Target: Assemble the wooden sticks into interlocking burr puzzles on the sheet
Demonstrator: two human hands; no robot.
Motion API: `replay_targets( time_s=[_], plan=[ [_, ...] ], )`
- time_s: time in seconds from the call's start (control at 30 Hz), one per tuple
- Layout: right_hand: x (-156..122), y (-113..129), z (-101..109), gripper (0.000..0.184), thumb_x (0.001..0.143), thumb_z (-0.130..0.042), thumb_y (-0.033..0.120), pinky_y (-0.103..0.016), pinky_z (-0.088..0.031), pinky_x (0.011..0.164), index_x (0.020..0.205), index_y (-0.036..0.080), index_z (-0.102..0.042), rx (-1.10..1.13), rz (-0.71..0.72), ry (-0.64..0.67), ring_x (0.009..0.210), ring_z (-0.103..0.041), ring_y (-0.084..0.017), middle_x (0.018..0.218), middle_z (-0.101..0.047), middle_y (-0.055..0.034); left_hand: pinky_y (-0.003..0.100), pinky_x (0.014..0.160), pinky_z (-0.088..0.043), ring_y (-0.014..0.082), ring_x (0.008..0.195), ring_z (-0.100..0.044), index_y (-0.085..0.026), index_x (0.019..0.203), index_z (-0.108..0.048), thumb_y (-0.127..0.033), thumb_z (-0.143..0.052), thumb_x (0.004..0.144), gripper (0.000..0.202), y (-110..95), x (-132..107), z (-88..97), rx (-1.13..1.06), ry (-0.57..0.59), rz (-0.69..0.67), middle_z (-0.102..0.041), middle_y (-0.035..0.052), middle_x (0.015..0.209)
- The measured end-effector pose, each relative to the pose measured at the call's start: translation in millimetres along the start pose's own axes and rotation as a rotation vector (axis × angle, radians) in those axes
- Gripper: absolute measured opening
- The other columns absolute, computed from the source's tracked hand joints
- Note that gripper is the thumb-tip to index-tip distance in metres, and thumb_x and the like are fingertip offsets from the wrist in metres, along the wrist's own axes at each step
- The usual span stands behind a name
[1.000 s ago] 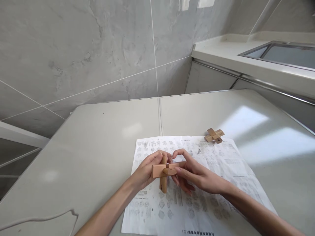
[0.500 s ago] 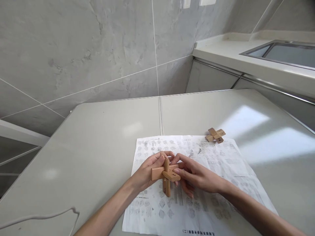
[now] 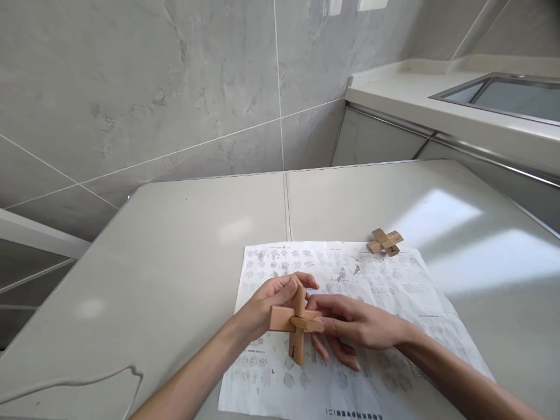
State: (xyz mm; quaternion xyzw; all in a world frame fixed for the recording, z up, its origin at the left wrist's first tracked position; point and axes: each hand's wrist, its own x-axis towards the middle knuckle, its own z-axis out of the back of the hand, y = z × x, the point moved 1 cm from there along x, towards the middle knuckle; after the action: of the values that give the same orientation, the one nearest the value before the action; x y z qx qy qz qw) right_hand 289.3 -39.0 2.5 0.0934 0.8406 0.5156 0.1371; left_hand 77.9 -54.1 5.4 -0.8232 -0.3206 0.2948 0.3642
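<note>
Interlocked wooden pieces form a cross-shaped wooden puzzle (image 3: 297, 343), held above a printed sheet (image 3: 262, 385). My left hand (image 3: 273, 297) grips its upper arm, thumb in front and fingers behind. At the puzzle's right side, my right hand (image 3: 354, 321) pinches the end of a piece between thumb and index finger, its other fingers hanging loosely below. A dark number shows on the lower arm. The back of the puzzle is hidden. Beyond the hands, a second wooden cross piece (image 3: 385, 242) lies at the sheet's far right edge, marked with numbers.
The sheet lies on a pale glossy table (image 3: 184, 262) with a seam across it. A white cord (image 3: 74, 385) runs along the near left. Grey tiled wall (image 3: 196, 76) stands behind; a counter with a sink (image 3: 516, 96) is at the right.
The puzzle has tilted, so the number on its front piece no longer shows and that piece appears edge-on. My right hand has turned slightly, its lower fingers spreading downward.
</note>
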Motion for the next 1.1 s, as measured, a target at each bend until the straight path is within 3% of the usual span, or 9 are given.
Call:
replay_targets(
  time_s=[0.1, 0.2, 0.27, 0.4, 0.5, 0.73, 1.1],
  plan=[
    [1.0, 0.2, -0.4, 0.032, 0.110, -0.053, 0.049, -0.017, -0.040, 0.041, 0.105, 0.018, -0.055, 0.062, 0.003, 0.100, 0.044, -0.059, -0.006, 0.081, -0.071, -0.0018, 0.031, 0.079, -0.053, 0.0207, 0.087, -0.066, -0.014, 0.118, -0.073, -0.059, -0.065, 0.098, 0.050, 3.3, 0.1, -0.1, 0.006, -0.037, 0.025, -0.068, 0.0128, 0.100],
    [2.9, -1.9, 2.5, 0.033, 0.109, -0.054, 0.047, -0.018, -0.039, 0.039, 0.104, 0.015, -0.060, 0.174, 0.085, 0.150, 0.041, -0.058, -0.007, 0.072, -0.070, -0.0006, 0.035, 0.091, -0.055, 0.0264, 0.107, -0.069, -0.014, 0.117, -0.076, -0.056, -0.065, 0.098, 0.048, 5.4, 2.8, 0.8, -0.031, -0.105, 0.017, -0.069, 0.0183, 0.124],
    [3.2, -3.1, 6.4, 0.033, 0.109, -0.054, 0.045, -0.018, -0.038, 0.037, 0.099, 0.014, -0.063, 0.237, 0.148, 0.127, 0.040, -0.057, -0.007, 0.070, -0.069, -0.0004, 0.038, 0.097, -0.056, 0.0286, 0.117, -0.068, -0.014, 0.113, -0.077, -0.051, -0.065, 0.100, 0.042, 4.1, 5.7, 4.2, -0.108, -0.198, -0.060, -0.068, 0.0182, 0.134],
    [-0.7, -1.2, 17.8, 0.030, 0.108, -0.059, 0.039, -0.018, -0.035, 0.038, 0.091, 0.016, -0.064, 0.363, 0.206, -0.136, 0.038, -0.049, -0.004, 0.070, -0.066, 0.0010, 0.036, 0.107, -0.055, 0.0258, 0.123, -0.068, -0.011, 0.107, -0.078, -0.036, -0.065, 0.103, 0.029, -4.0, 10.6, 15.6, -0.430, -0.426, -0.276, -0.072, 0.0157, 0.131],
    [-5.3, 3.6, 25.7, 0.033, 0.106, -0.063, 0.039, -0.017, -0.034, 0.044, 0.083, 0.016, -0.063, 0.413, 0.231, -0.368, 0.040, -0.038, -0.002, 0.063, -0.055, 0.0049, 0.037, 0.110, -0.055, 0.0267, 0.123, -0.069, -0.010, 0.103, -0.077, -0.030, -0.061, 0.104, 0.026, -9.6, 11.0, 20.9, -0.609, -0.520, -0.304, -0.074, 0.0153, 0.123],
    [-8.2, 8.5, 37.1, 0.018, 0.097, -0.076, 0.035, -0.016, -0.037, 0.043, 0.098, 0.019, -0.068, 0.572, 0.343, -0.683, 0.045, -0.033, -0.003, 0.079, -0.059, 0.0036, 0.035, 0.088, -0.062, 0.0209, 0.090, -0.071, -0.009, 0.098, -0.075, -0.029, -0.066, 0.100, 0.023, -12.9, 9.0, 19.0, -0.626, -0.469, -0.291, -0.071, 0.0108, 0.096],
    [-7.1, 4.0, 51.3, 0.019, 0.092, -0.081, 0.023, -0.012, -0.044, 0.040, 0.096, 0.020, -0.063, 0.767, 0.480, -0.754, 0.050, -0.035, -0.004, 0.084, -0.056, 0.0040, 0.030, 0.071, -0.056, 0.0153, 0.073, -0.058, -0.011, 0.092, -0.073, -0.028, -0.066, 0.099, 0.019, -14.9, 9.1, 17.1, -0.602, -0.434, -0.299, -0.060, 0.0058, 0.082]
  ],
)
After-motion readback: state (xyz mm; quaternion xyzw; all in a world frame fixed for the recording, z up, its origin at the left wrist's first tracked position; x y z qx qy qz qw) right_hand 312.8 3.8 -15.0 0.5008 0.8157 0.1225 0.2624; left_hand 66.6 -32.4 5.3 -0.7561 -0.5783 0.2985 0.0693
